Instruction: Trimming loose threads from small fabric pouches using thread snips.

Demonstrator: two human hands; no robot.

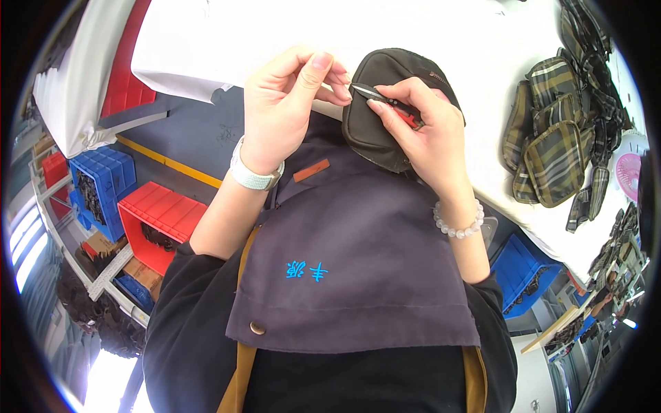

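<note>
In front of me a small dark pouch (368, 127) with rounded corners and a zipper leans at the edge of the white table. My right hand (430, 124) is closed round thread snips (375, 94) with pointed metal blades and red and black handles, held over the pouch. The blade tips point left, toward my left hand (296, 96). Thumb and fingers of that hand are pinched together beside the pouch's left edge. Whatever they hold, perhaps a thread, is too fine to make out.
The white table (482, 55) spreads ahead. Several plaid pouches (554, 162) are heaped on its right, near a pink round item (628, 175). Red (165, 213) and blue (107, 179) crates stand at left. Another blue crate (527, 268) stands below right. My dark apron (358, 255) covers my front.
</note>
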